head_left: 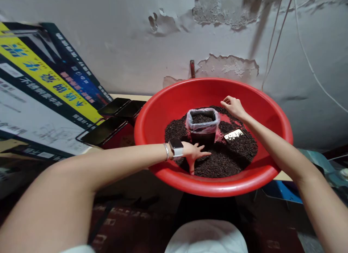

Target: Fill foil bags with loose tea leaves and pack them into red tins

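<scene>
1. Head view, hands. We see the left hand [194, 153] resting palm-down on the dark loose granules [220, 160] at the near side of the red basin [163, 115], its fingers spread wide and holding nothing. A watch [176, 148] and a thin bracelet [166, 151] sit on that wrist.
2. Head view, right side. The right hand [233, 106] lies on the granules at the far side of the heap. Its fingers curl loosely; we cannot tell whether they enclose any granules.
3. Head view, container. A dark square container [202, 135] lined with a clear plastic bag [202, 124] stands upright in the middle of the heap, between the two hands, already holding granules near its top. A shiny flat piece [233, 134] lies on the granules just beside it, toward the right hand.
4. Technique. We judge that gathering goes best with both hands cupped and drawn toward the container, keeping the bag's folded rim open and the container upright so that nothing spills back.
5. Surface. The basin overhangs the near edge of a pale tabletop [119, 97]. Dark open tins [119, 106] sit near the tabletop's left edge, just beside the basin.
6. Room. A printed cardboard box [40, 86] leans at the left. The wall [122, 39] behind shows peeling plaster, with thin cables [307, 57] hanging at the right.
</scene>
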A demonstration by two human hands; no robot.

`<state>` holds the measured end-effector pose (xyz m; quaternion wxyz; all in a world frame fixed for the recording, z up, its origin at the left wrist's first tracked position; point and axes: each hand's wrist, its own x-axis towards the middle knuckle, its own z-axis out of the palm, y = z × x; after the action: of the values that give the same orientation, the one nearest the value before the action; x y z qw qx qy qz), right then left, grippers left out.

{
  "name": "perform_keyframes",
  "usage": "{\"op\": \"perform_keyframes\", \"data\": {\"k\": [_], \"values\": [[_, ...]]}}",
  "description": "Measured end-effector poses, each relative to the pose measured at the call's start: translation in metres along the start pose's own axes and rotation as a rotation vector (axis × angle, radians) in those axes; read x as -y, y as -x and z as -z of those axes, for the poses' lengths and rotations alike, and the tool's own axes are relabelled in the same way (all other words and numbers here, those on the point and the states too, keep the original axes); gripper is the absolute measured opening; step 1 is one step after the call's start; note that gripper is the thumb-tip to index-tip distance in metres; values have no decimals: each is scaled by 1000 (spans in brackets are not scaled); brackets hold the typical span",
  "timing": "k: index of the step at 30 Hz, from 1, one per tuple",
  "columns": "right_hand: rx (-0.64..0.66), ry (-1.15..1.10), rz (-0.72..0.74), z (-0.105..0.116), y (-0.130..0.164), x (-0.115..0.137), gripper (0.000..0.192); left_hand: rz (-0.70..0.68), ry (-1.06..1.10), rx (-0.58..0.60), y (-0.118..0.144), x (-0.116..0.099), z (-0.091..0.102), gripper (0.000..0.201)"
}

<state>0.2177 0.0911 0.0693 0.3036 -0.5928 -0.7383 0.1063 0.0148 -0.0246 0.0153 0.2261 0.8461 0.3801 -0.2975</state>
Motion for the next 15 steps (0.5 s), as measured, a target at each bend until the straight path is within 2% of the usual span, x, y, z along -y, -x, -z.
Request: {"op": "perform_keyframes", "data": {"k": [3,5,7,10,15], "values": [[25,41,-8,-3,-1,-11,18,156,101,110,-32,4,-12,160],[35,86,-6,-3,-4,-16,21,170,181,136,-45,3,-17,168],[46,139,-4,0,-6,-18,24,146,227,107,-51,-1,-21,170],[51,191,-3,5,-8,-17,27,108,232,42,-53,-8,-25,161],[76,200,12,7,-6,-13,27,77,151,-2,-51,-17,-26,123]]}}
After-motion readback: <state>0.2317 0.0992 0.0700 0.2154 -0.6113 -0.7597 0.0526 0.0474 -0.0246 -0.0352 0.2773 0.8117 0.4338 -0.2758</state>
